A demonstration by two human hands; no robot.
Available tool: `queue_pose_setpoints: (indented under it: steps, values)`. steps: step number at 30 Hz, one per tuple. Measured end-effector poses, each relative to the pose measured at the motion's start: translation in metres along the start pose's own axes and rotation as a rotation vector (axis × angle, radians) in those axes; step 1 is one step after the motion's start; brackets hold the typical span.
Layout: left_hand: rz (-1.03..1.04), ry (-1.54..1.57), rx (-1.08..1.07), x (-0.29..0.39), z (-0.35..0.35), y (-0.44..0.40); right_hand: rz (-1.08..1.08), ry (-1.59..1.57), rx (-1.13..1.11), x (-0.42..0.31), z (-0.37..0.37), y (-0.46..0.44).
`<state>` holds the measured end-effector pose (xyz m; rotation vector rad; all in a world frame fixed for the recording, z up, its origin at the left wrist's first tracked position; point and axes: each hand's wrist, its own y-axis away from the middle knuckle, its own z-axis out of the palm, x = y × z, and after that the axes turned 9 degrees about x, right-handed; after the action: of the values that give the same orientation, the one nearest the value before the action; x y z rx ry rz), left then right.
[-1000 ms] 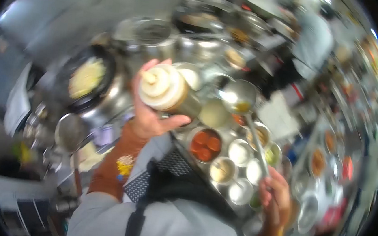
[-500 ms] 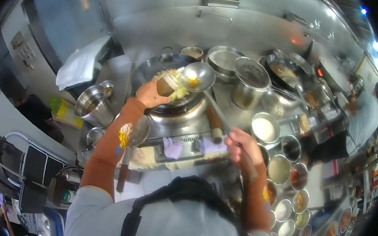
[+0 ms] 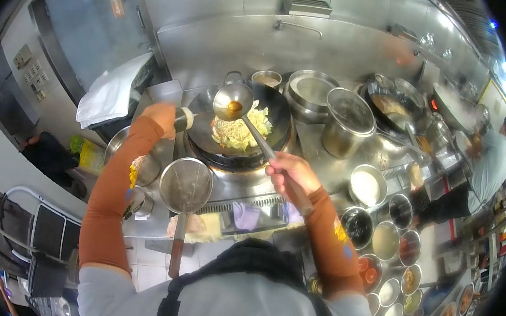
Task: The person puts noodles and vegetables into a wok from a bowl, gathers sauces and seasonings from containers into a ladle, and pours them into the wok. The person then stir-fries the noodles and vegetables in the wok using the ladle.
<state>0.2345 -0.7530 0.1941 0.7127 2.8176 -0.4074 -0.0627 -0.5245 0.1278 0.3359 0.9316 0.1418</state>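
Ladle (image 3: pixel 228 92) clamped in fingers of right hand (image 3: pixel 292 176), bottle (image 3: pixel 181 122) gripped by left hand (image 3: pixel 158 117), food (image 3: pixel 234 135) heaped in wok (image 3: pixel 279 124) beyond and between both, steel counter (image 3: pixel 310 141) backed by metal wall (image 3: pixel 221 41), grey door (image 3: pixel 96 21) set beyond left fingers

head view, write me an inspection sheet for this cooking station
Surface: steel cooktop, crowded with cookware
Job's things: wok with pale food inside; ladle above it, holding some brown liquid; bottle tilted beside the wok's left edge, contents unclear
Clutter: strainer, tall pot and purple cloth nearby
Hands: left hand grips the bottle; right hand grips the ladle's handle
Cables: nothing seen
Surroundings: grey door at far left; another person at far right
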Motion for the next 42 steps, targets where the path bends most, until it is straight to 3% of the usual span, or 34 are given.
queue_pose_setpoints:
  steps: [21,25,26,28,29,30,31,33,37,41,42]
  values:
    - [-0.053,0.056,0.033,-0.026,-0.020,0.050,-0.037,0.207,0.118,-0.033,-0.001,-0.064]
    - [-0.181,0.313,0.186,-0.016,0.003,0.047,-0.342,0.899,0.139,-0.020,-0.021,-0.082]
    - [-0.194,0.433,0.233,-0.018,0.019,0.044,-0.609,1.285,0.232,-0.012,-0.030,-0.082]
    - [-0.195,0.770,0.354,-0.003,0.046,0.046,-0.625,0.966,0.243,0.005,-0.047,-0.081]
    - [-0.185,0.944,0.404,0.010,0.060,0.048,-0.628,0.805,0.259,0.010,-0.058,-0.079]
    - [-0.182,1.128,0.388,0.030,0.075,0.051,-0.361,0.469,0.187,-0.009,-0.042,-0.040]
    - [-0.148,1.304,0.401,0.065,0.071,0.061,-0.274,0.230,0.201,-0.004,-0.064,-0.041]
    - [-0.134,1.700,0.280,0.139,0.082,0.071,-0.191,-0.110,0.217,-0.017,-0.063,0.019]
    - [0.048,1.862,-0.144,0.293,0.108,0.091,-0.221,-0.268,-0.014,-0.012,-0.107,0.103]
    - [0.442,2.008,-0.516,0.458,0.085,0.122,-0.322,-0.290,0.089,-0.010,-0.130,0.228]
    - [0.532,2.036,-0.614,0.496,0.077,0.131,-0.337,-0.293,0.209,-0.008,-0.136,0.258]
